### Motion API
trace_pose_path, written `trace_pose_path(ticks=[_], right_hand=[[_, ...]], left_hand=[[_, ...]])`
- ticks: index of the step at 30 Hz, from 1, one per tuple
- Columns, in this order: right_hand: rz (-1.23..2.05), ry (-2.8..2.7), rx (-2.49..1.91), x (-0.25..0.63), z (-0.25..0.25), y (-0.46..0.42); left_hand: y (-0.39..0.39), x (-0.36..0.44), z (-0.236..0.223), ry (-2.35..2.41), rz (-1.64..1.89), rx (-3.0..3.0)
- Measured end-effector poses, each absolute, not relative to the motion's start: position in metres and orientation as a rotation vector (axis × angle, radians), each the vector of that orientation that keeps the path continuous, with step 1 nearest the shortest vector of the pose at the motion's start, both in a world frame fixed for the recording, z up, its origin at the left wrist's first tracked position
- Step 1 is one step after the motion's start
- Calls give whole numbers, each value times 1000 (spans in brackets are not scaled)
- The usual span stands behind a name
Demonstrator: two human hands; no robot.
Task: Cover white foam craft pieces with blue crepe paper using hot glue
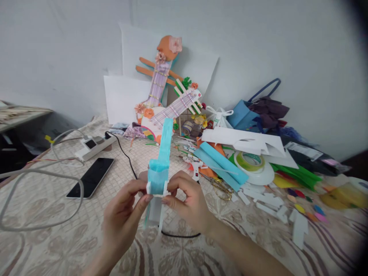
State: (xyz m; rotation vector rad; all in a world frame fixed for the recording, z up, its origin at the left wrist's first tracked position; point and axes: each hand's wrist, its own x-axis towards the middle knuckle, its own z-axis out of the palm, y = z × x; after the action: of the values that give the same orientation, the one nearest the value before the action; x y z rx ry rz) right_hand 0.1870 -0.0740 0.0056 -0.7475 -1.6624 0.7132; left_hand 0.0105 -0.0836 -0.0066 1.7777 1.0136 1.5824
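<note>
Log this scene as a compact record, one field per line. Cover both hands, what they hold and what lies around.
Held: light-blue and white craft piece, long strip pointing up
Left hand: fingers pinching its left side
Right hand: fingers pinching its right side
Surface: patterned cloth
Left area: dark-screened phone, power strip
Right area: glue gun, gold-handled scissors, blue sheet, tape roll, paper scraps
Back: two guitar-shaped crafts with purple strips, one orange-headed, one white-headed
</note>
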Motion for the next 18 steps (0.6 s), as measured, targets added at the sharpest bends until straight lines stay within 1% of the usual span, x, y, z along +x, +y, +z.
trace_pose_path(ticks=[10,13,18], right_hand=[[680,-1754,-744,177,7,-92],[646,-1764,-715,177,9,-93],[702,-1770,-760,179,9,-92]], left_hand=[[-106,-8,-12,1057,1556,1740],[-110,-6,-9,1097,1554,1700],[-106,-1,0,1098,1580,1660]])
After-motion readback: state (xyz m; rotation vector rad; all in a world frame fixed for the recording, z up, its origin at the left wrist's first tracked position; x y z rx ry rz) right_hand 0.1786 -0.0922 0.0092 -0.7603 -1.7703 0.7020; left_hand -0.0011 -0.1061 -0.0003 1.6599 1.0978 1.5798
